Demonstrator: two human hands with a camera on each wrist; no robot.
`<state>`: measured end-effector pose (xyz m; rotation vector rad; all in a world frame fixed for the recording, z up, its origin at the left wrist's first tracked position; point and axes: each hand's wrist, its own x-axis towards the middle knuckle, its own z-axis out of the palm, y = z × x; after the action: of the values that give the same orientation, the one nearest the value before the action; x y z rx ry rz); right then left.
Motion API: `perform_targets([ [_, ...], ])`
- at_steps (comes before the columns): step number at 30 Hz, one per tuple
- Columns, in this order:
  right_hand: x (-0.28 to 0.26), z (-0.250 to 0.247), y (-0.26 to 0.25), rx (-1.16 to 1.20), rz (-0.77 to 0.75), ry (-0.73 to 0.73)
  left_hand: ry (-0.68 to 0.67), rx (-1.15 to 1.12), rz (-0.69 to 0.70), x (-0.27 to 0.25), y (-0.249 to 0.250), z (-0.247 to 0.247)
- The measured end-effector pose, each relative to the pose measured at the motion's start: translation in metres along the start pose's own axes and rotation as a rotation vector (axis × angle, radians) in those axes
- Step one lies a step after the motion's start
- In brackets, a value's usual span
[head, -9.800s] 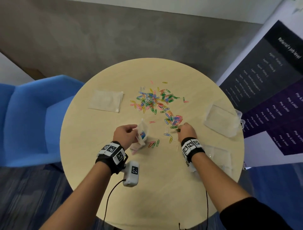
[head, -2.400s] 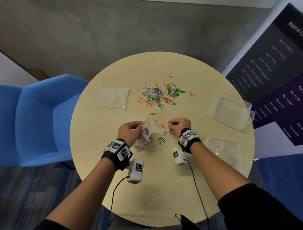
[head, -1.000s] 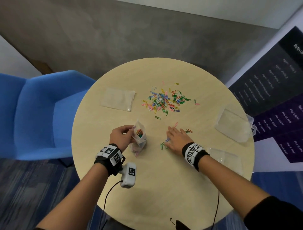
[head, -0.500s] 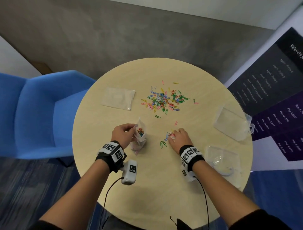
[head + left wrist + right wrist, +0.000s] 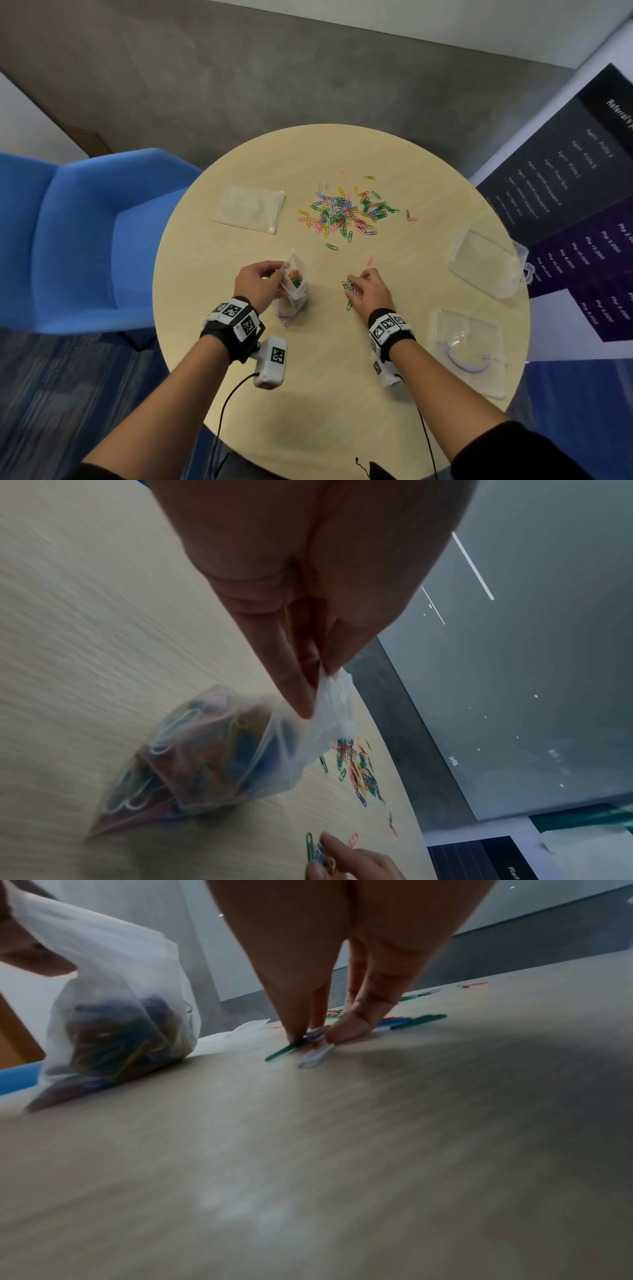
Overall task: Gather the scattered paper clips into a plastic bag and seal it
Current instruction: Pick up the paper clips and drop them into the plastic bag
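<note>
My left hand [image 5: 262,282] pinches the rim of a small clear plastic bag [image 5: 294,291], which stands on the round table [image 5: 335,394] with coloured paper clips inside. The left wrist view shows the pinch at the bag's [image 5: 219,753] mouth. To the right, my right hand [image 5: 366,291] pinches a small bunch of paper clips [image 5: 350,287] against the table top; in the right wrist view the fingertips [image 5: 349,1031] close on clips [image 5: 308,1047]. A larger pile of clips [image 5: 346,214] lies further back at the table's middle. A single pink clip [image 5: 370,261] lies just beyond my right hand.
An empty zip bag [image 5: 249,208] lies flat at the back left. A clear plastic box [image 5: 486,262] and its lid [image 5: 467,347] sit at the right edge. A blue armchair [image 5: 75,236] stands left of the table, a dark poster [image 5: 582,192] to the right.
My right hand has gone from lying flat over the near clips to curling its fingers and pinching a bunch of them. The left hand still holds the bag in the same spot.
</note>
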<state>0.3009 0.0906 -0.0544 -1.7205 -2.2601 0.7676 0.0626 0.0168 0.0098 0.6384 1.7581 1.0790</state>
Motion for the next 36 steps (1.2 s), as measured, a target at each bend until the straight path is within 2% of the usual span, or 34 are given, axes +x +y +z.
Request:
perform_targets([
  [5, 0.019, -0.009, -0.011, -0.033, 0.0, 0.029, -0.026, -0.016, -0.016, 0.0, 0.004, 0.001],
  [9, 0.041, -0.025, -0.029, -0.269, 0.085, -0.132, -0.037, -0.017, -0.012, -0.001, 0.01, 0.006],
  [12, 0.055, -0.036, -0.038, -0.51, 0.066, -0.258, -0.043, -0.001, -0.013, 0.0, 0.013, 0.01],
  [14, 0.061, -0.041, -0.039, -0.601, 0.028, -0.29, -0.05, 0.011, -0.009, -0.001, 0.014, 0.013],
  [17, 0.07, -0.05, -0.032, -0.613, 0.031, -0.294, -0.06, 0.022, -0.004, -0.002, 0.016, 0.015],
  [20, 0.081, -0.065, -0.015, -0.448, 0.194, -0.21, -0.061, 0.058, 0.004, -0.001, 0.019, 0.016],
  [24, 0.076, -0.085, 0.013, 0.214, 0.549, -0.065, -0.059, 0.082, -0.001, 0.001, 0.022, 0.02],
  [27, 0.064, -0.087, 0.008, 0.875, 0.67, -0.135, -0.06, 0.112, 0.016, 0.002, 0.023, 0.027],
  [29, 0.054, -0.088, -0.016, 1.103, 0.62, -0.23, -0.064, 0.13, 0.023, 0.001, 0.024, 0.033],
  [32, 0.04, -0.082, -0.053, 1.023, 0.405, -0.375, -0.063, 0.173, 0.063, -0.001, 0.025, 0.043],
  [36, 0.038, -0.068, -0.083, 0.616, 0.171, -0.343, -0.07, 0.25, 0.116, -0.003, 0.027, 0.047],
])
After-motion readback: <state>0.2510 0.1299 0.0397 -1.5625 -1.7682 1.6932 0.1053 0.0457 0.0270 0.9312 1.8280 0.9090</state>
